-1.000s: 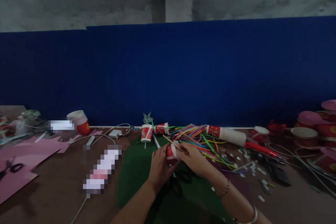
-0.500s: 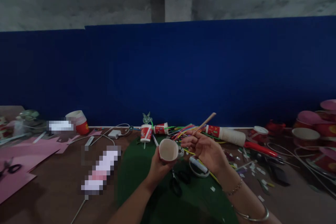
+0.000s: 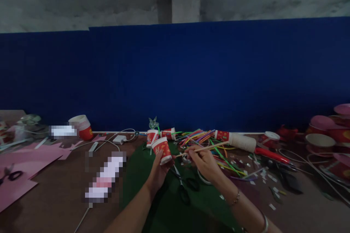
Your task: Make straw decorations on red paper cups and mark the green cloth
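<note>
My left hand (image 3: 159, 170) is closed round a red patterned paper cup (image 3: 162, 149), tilted with its narrower base toward the lower right. In my right hand (image 3: 204, 162) a thin wooden chopstick (image 3: 212, 147) is pinched between the fingers. Its left tip is close to the cup's base; whether it touches cannot be told. Behind the held cup are two more red paper cups, an upright cup (image 3: 151, 136) and a cup on its side (image 3: 170, 133). Black-handled scissors (image 3: 183, 193) lie below my hands on the dark green mat (image 3: 153, 207).
Colourful thin sticks (image 3: 195, 136) lie heaped behind my right hand. A stack of paper cups (image 3: 243, 142) lies on its side farther right, near a red-handled tool (image 3: 273, 156) and white scraps (image 3: 264, 174). Pink paper (image 3: 35, 160) and another cup stack (image 3: 84, 129) are at left.
My left hand has turned the cup so its patterned side and base show instead of its inside. My right hand has lowered the chopstick from upright to nearly level, its tip near the cup.
</note>
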